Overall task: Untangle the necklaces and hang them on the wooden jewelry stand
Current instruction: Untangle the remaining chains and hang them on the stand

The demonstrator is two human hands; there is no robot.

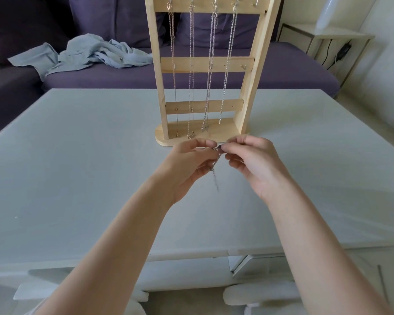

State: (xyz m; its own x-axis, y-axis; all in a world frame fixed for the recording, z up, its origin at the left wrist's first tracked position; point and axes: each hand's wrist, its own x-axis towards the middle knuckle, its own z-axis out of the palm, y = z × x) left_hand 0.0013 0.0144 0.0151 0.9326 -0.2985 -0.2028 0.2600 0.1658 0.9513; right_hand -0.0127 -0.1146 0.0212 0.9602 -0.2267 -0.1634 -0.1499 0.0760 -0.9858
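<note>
You've got one chain [215, 172] up between both hands, just in front of the stand [205, 64] and above the table [77, 167]. Your left hand [189, 164] pinches it with fingers curled round, and the loose length drops straight down from there, its long axis near vertical, the tail hanging free below your palm. Your right hand [250, 160] pinches the top end with thumb and forefinger, right where the two hands meet; whether that's the clasp you're working is too small to tell.

Now here's what the next move turns on. The stand sits straight ahead, its base just beyond your knuckles. Four necklaces [210, 64] already hang from the top rail, side by side, running down almost to the base. One hook [256, 2] at the far right of that rail looks free, up and to the right of your hands.

So the right hand is the nearer one to that hook, and it already has the top end. My read: the lift goes up and slightly right, chain kept vertical, clear of the fourth necklace beside it. On the table itself, no other chains are in view, so this looks like the last one.
</note>
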